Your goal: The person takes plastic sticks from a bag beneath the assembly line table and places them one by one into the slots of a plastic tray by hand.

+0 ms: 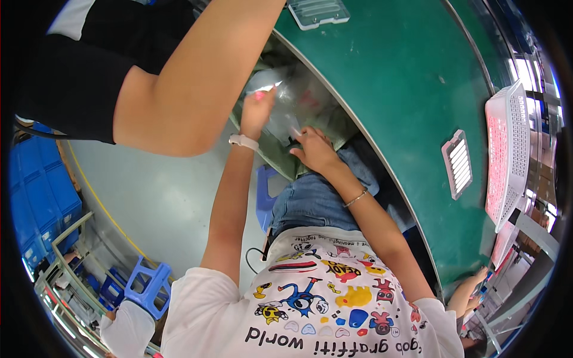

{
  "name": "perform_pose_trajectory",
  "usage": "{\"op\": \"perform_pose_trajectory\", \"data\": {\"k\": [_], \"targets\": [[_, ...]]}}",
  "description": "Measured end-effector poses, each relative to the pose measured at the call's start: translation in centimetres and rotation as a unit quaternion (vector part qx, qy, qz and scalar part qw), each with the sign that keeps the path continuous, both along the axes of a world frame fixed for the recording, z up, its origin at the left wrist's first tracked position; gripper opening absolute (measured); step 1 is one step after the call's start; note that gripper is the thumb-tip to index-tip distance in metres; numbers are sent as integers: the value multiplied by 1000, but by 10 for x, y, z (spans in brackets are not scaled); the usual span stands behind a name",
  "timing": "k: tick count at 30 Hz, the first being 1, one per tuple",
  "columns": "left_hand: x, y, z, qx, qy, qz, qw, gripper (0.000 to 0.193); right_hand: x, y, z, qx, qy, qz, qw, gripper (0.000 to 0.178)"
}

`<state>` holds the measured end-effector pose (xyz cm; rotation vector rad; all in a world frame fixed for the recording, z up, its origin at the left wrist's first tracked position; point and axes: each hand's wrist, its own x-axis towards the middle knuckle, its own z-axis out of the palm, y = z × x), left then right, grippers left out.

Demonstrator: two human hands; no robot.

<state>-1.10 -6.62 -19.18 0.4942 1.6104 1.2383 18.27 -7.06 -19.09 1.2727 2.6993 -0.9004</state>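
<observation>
Below the table's edge, a clear plastic bag [293, 89] lies open inside a green woven sack [276, 156]. My left hand [258, 111], with a pale watch band at its wrist, is closed on the left edge of the plastic; a small pink spot shows by its fingertips. Nearer to me, my right hand [317, 149] has its fingers curled over the near edge of the same plastic, thumb pointing left. Glare and folds blur what the bag contains; some reddish patches show through it.
A co-worker's bare arm [197, 83] crosses close on my upper left. The green table [394, 89] on my right carries a white slotted tray [458, 164], another tray [319, 12] and a white basket [506, 155]. Blue stools [148, 286] and blue bins [45, 197] stand left.
</observation>
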Motion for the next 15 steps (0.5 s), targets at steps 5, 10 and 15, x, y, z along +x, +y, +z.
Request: {"op": "perform_pose_trajectory", "data": {"k": [5,10,15], "targets": [[25,-17,-16,98,144,-370,913,26,8,14,-3,-1,-27,20,999,17],[16,-47,-39,54,316,-414,852,24,21,3,12,-7,-13,-19,1000,23],[11,-48,-53,-74,385,-406,825,20,52,-4,79,-5,55,-28,998,21]]}}
